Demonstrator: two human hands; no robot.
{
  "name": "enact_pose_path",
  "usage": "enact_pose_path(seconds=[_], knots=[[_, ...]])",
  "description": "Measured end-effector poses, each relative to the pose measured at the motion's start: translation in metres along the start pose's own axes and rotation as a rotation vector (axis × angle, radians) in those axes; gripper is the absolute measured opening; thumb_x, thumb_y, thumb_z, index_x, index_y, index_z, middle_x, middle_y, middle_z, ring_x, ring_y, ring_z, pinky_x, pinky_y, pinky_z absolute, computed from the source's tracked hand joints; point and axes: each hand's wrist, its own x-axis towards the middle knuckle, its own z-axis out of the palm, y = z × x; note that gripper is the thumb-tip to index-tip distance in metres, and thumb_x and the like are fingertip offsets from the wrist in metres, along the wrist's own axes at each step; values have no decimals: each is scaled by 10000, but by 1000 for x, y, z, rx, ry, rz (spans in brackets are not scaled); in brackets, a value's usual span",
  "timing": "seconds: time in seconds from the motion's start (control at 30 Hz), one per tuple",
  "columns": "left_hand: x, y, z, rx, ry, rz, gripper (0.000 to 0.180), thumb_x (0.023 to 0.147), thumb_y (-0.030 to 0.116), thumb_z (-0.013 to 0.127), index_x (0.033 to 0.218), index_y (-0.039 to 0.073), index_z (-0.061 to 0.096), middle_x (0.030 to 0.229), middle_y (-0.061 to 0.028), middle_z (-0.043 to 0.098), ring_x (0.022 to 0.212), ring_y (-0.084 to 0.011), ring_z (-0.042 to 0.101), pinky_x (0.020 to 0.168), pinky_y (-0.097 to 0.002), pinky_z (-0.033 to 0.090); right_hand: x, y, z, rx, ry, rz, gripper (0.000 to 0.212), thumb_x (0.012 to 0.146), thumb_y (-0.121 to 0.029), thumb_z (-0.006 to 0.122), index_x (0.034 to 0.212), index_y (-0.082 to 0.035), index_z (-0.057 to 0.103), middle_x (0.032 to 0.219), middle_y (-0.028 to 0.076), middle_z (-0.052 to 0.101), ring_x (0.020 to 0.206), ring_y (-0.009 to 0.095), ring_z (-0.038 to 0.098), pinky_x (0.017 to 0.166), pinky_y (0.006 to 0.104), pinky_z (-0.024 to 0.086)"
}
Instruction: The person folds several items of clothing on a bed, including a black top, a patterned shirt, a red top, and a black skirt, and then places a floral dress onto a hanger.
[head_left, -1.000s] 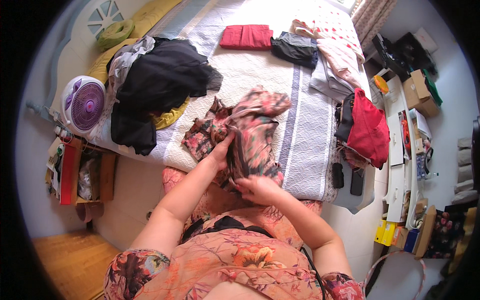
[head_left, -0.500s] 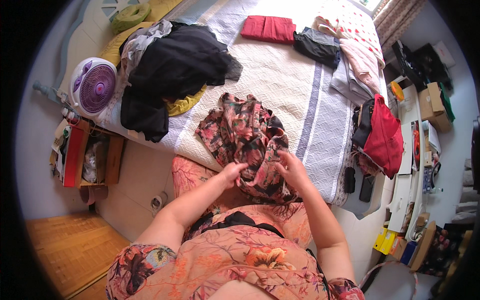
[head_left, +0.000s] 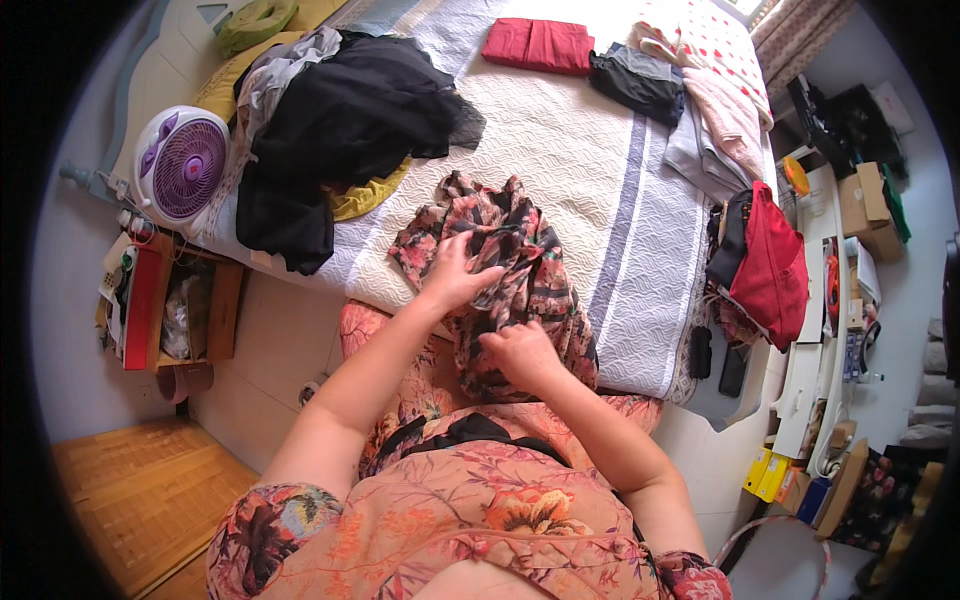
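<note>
A black-and-pink floral garment (head_left: 550,275) lies bunched at the near edge of the bed, its lower part hanging toward my lap. Its exact cut is hard to make out among the folds. My left hand (head_left: 460,275) rests on its left side with the fingers spread and the thumb apart. Lower and to the right, my right hand (head_left: 522,355) is closed, pinching a fold of the same cloth near its middle.
Black clothing (head_left: 350,120) is heaped at the left of the bed, beside a purple-and-white fan (head_left: 182,165). Folded red cloth (head_left: 538,46) and dark folded clothes (head_left: 637,85) lie at the far side. A red garment (head_left: 770,265) hangs at the right edge, near two dark remotes or phones (head_left: 733,370).
My left hand has moved up onto the garment and spread its fingers. My right hand has come left and down and closed on a fold. The cloth is bunched differently.
</note>
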Motion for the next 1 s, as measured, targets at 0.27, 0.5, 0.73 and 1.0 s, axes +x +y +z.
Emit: enact_pose_path(seconds=[0.27,0.5,0.73,1.0], knots=[[45,-89,20,-270,-24,-175,254,705,108,593,935,0,579,768,-56,600,687,-129,552,614,-250,446,-47,56,-31,420,126,437,139,713,-104,531,842,-68,568,746,145,585,697,319,568,622,379,454],[-38,-48,-44,-721,-379,-392,103,776,82,513,875,84,538,633,34,464,464,-40,384,410,-179,301,-146,165,8,546,487,911,82,731,-64,551,805,-30,559,579,44,536,494,89,459,466,245,370],[-80,-19,-7,-849,-468,-266,91,798,155,554,842,97,499,755,26,500,663,-57,473,538,-165,366,-87,71,-1,824,406,596,302,741,-138,605,1013,-31,531,841,92,562,745,145,543,630,250,456],[-128,85,43,-520,-979,507,126,738,107,581,805,16,525,805,-73,542,756,-166,520,682,-282,418,-33,47,-9,1062,100,658,680,667,-233,676,1207,20,351,1052,134,523,928,173,512,799,266,405]])
